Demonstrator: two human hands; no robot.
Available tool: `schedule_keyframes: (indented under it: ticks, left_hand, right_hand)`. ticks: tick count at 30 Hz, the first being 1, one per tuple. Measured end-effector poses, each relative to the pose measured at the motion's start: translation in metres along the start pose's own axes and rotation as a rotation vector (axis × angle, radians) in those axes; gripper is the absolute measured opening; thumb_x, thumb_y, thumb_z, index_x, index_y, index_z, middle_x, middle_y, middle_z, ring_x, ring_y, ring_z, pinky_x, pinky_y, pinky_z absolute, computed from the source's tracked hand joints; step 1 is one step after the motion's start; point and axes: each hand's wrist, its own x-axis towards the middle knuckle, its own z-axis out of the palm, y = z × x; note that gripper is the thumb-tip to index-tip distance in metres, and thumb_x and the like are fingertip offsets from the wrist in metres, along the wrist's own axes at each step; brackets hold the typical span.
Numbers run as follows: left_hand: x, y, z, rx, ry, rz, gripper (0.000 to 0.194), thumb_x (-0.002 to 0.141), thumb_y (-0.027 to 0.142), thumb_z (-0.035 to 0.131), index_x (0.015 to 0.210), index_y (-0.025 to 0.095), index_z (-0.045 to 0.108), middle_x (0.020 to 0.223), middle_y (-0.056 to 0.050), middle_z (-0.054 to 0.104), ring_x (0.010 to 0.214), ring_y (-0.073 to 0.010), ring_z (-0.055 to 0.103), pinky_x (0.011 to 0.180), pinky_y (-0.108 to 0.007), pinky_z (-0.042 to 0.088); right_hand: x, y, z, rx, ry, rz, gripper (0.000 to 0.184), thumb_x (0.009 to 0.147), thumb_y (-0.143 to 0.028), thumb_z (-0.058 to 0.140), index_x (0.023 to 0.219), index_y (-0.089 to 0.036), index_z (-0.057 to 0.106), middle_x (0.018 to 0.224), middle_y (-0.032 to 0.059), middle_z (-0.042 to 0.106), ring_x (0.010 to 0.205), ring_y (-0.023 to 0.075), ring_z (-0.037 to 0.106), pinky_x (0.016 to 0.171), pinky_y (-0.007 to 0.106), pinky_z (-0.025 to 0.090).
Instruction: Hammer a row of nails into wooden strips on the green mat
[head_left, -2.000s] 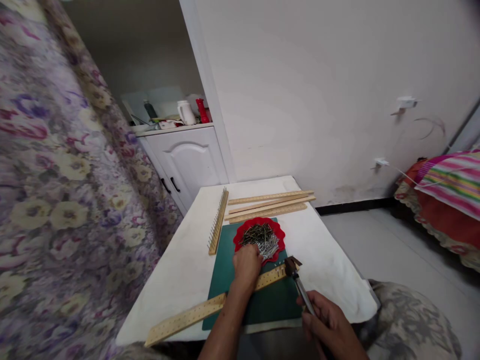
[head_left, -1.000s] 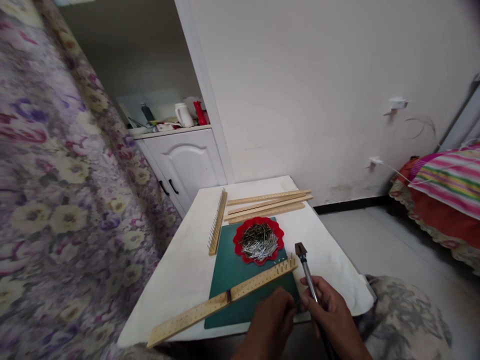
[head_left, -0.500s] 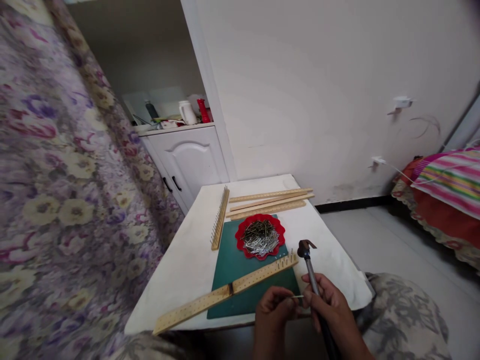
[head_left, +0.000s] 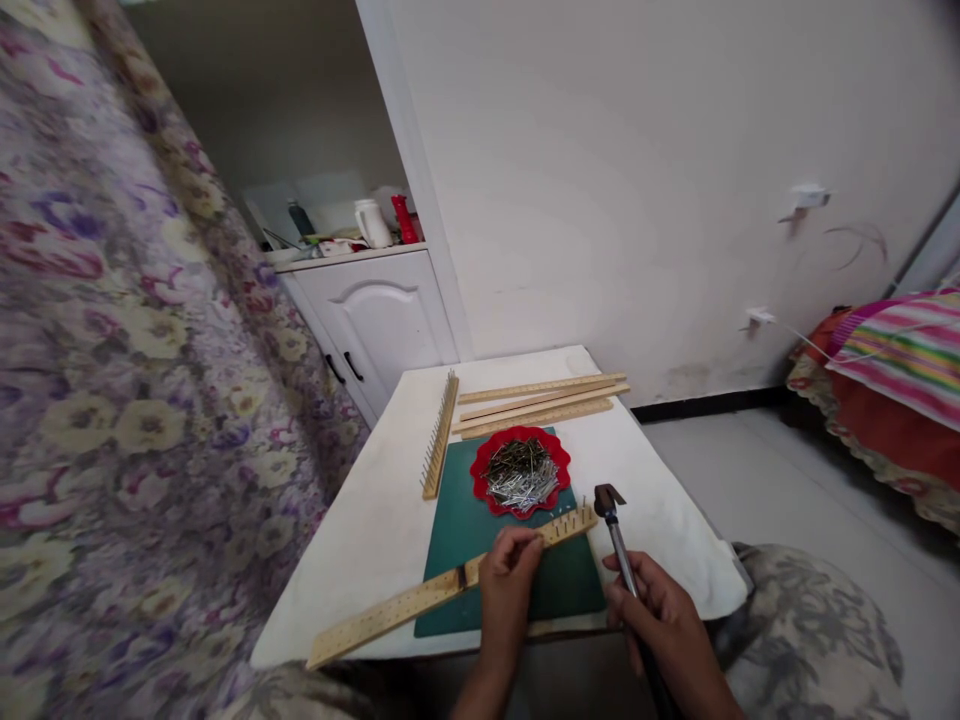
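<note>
My left hand is closed in a pinch over a drilled wooden strip, just left of several upright nails at its right end. The nail in those fingertips is mostly hidden. My right hand grips a claw hammer by its handle, head up, beside the strip's right end. Under the strip lies a green mat. A red scalloped dish on the mat holds many loose nails, some dark and some silver.
Another strip full of upright nails lies at the table's left. More wooden strips lie at the back of the white-covered table. A floral curtain hangs at left; a wall stands behind.
My left hand has moved away from my right, up and left, onto the strip with the nail. My right hand still holds the hammer in nearly the same place.
</note>
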Motion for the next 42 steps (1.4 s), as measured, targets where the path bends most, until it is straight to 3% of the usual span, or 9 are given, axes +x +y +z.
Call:
schedule_keyframes:
  ticks: [3, 7, 22, 26, 33, 36, 42]
  left_hand:
    - [0.021, -0.002, -0.003, 0.210, -0.005, 0.164, 0.016, 0.078, 0.031, 0.059, 0.071, 0.017, 0.065, 0.073, -0.001, 0.060, 0.072, -0.0165, 0.055, 0.065, -0.024, 0.042]
    - [0.030, -0.012, 0.001, 0.350, -0.027, 0.234, 0.018, 0.082, 0.028, 0.053, 0.073, 0.018, 0.064, 0.074, -0.002, 0.060, 0.072, -0.0167, 0.056, 0.064, -0.024, 0.041]
    - [0.029, -0.018, 0.002, 0.444, -0.054, 0.248, 0.017, 0.083, 0.026, 0.050, 0.076, 0.019, 0.064, 0.077, -0.002, 0.062, 0.072, -0.0163, 0.057, 0.065, -0.024, 0.041]
    - [0.029, -0.018, 0.004, 0.488, -0.067, 0.251, 0.016, 0.083, 0.026, 0.050, 0.077, 0.019, 0.064, 0.077, -0.001, 0.061, 0.073, -0.0158, 0.057, 0.066, -0.024, 0.040]
    - [0.031, -0.023, 0.005, 0.524, -0.043, 0.260, 0.014, 0.081, 0.023, 0.053, 0.075, 0.019, 0.065, 0.074, 0.000, 0.061, 0.066, -0.0137, 0.055, 0.060, -0.021, 0.037]
    - [0.031, -0.024, 0.006, 0.519, -0.030, 0.258, 0.012, 0.079, 0.021, 0.054, 0.073, 0.019, 0.064, 0.073, 0.001, 0.060, 0.064, -0.0129, 0.053, 0.057, -0.021, 0.034]
    - [0.030, -0.027, 0.006, 0.524, -0.026, 0.252, 0.011, 0.078, 0.020, 0.054, 0.070, 0.018, 0.062, 0.069, 0.002, 0.056, 0.062, -0.0123, 0.050, 0.056, -0.021, 0.031]
  right_hand:
    - [0.000, 0.002, -0.002, -0.021, -0.021, 0.002, 0.037, 0.078, -0.046, 0.062, 0.100, -0.018, 0.051, 0.053, -0.0072, 0.058, 0.030, 0.0050, 0.040, 0.029, 0.014, 0.031]
    - [-0.002, 0.004, 0.001, -0.062, -0.001, 0.012, 0.038, 0.075, -0.048, 0.063, 0.097, -0.019, 0.052, 0.050, -0.0087, 0.055, 0.026, 0.0047, 0.037, 0.028, 0.015, 0.030]
    - [-0.002, 0.004, 0.001, -0.055, -0.001, 0.003, 0.035, 0.077, -0.046, 0.063, 0.096, -0.019, 0.052, 0.051, -0.0075, 0.054, 0.031, 0.0060, 0.036, 0.030, 0.016, 0.028]
    - [-0.002, 0.000, 0.001, -0.066, -0.058, 0.013, 0.032, 0.077, -0.044, 0.062, 0.095, -0.020, 0.050, 0.050, -0.0089, 0.052, 0.030, 0.0058, 0.037, 0.030, 0.015, 0.026]
    - [0.008, -0.012, 0.011, -0.076, -0.294, 0.058, 0.020, 0.081, -0.032, 0.056, 0.093, -0.018, 0.049, 0.051, -0.0080, 0.058, 0.030, 0.0048, 0.039, 0.032, 0.014, 0.027]
    - [0.012, -0.014, 0.019, -0.098, -0.311, 0.044, 0.016, 0.080, -0.027, 0.056, 0.091, -0.017, 0.051, 0.051, -0.0081, 0.058, 0.033, 0.0048, 0.041, 0.033, 0.014, 0.029]
    - [0.016, -0.010, 0.023, -0.078, -0.333, 0.069, 0.021, 0.082, -0.034, 0.055, 0.094, -0.018, 0.048, 0.053, -0.0088, 0.058, 0.027, 0.0032, 0.036, 0.030, 0.015, 0.024]
